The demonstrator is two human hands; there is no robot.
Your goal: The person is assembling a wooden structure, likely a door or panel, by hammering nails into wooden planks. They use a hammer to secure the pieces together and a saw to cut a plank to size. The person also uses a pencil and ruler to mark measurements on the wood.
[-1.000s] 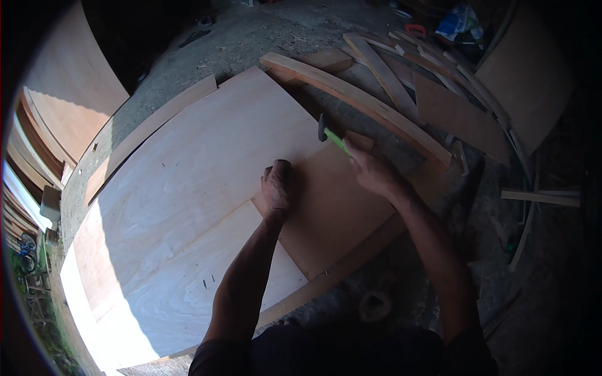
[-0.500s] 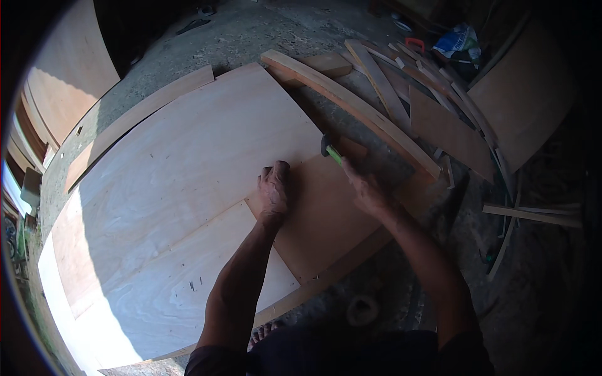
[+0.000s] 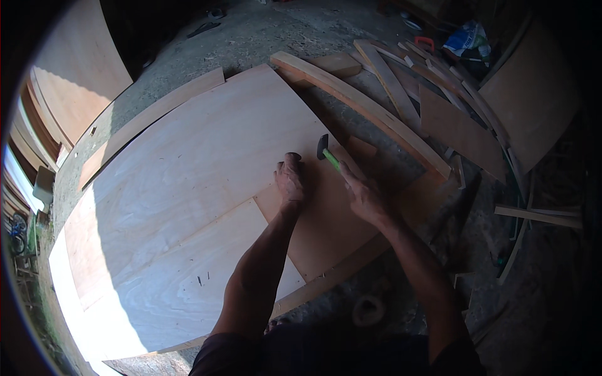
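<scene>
My right hand (image 3: 365,195) is closed round the green handle of a hammer (image 3: 332,159). Its dark head (image 3: 322,146) hangs over the plywood near the right edge. To the left of the hammer, my left hand (image 3: 290,180) rests on the panel with its fingers curled together. What those fingers hold, if anything, is too small to make out. Large pale plywood sheets (image 3: 188,169) lie flat under both hands, and a browner sheet (image 3: 313,241) meets them at the lower right. A few loose nails (image 3: 200,280) lie on the near pale sheet.
Long timber strips (image 3: 364,111) lie on the concrete floor (image 3: 276,28) beyond the right edge, with more strips and plywood pieces piled farther right. Upright boards (image 3: 75,75) stand at the left. A roll of tape (image 3: 367,311) lies by the near edge.
The view has shifted slightly. The hammer head has come left, from the panel's edge to over the plywood. My left hand has moved a little right and away from me, still closed.
</scene>
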